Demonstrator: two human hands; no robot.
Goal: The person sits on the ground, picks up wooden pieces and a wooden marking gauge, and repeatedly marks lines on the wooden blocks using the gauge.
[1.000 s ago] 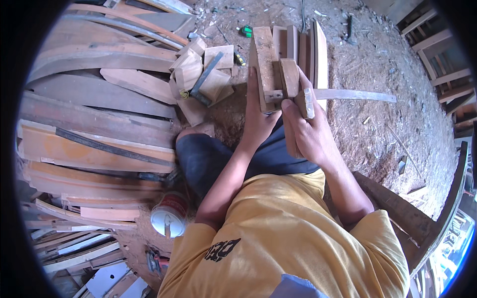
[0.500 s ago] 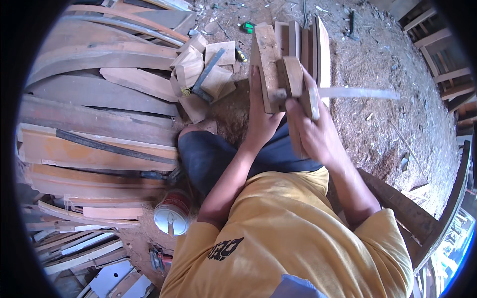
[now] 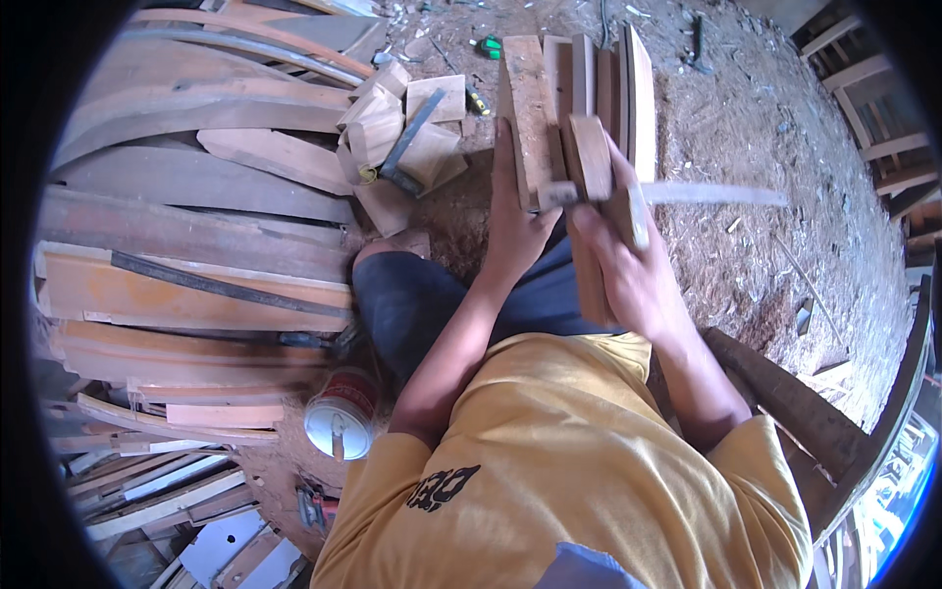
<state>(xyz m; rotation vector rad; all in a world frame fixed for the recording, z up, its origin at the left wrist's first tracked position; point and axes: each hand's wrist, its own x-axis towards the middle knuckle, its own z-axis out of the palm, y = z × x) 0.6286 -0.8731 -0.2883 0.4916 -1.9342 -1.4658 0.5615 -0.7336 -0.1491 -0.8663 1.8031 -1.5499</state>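
Head view, sole entry: left hand (image 3: pixel 515 231), its grip curled around the lower left side of a tan wooden block (image 3: pixel 530 108), fingers flat along the far face, thumb by the near end; right hand (image 3: pixel 633 270), its grip closed firmly on a wooden tool (image 3: pixel 592 162) with a thin strip (image 3: pixel 721 193) (blurred) running out to the right. Both pieces lie above the lap, before upright planks (image 3: pixel 640 98); whether the strip's short end touches the block, cannot tell. Handling, by judgement: block stiff, moderately heavy, dry and rough enough not to slip, best taken low by its sides; tool stiff and lighter, best held by its thick body, the slender strip likely the more fragile part.
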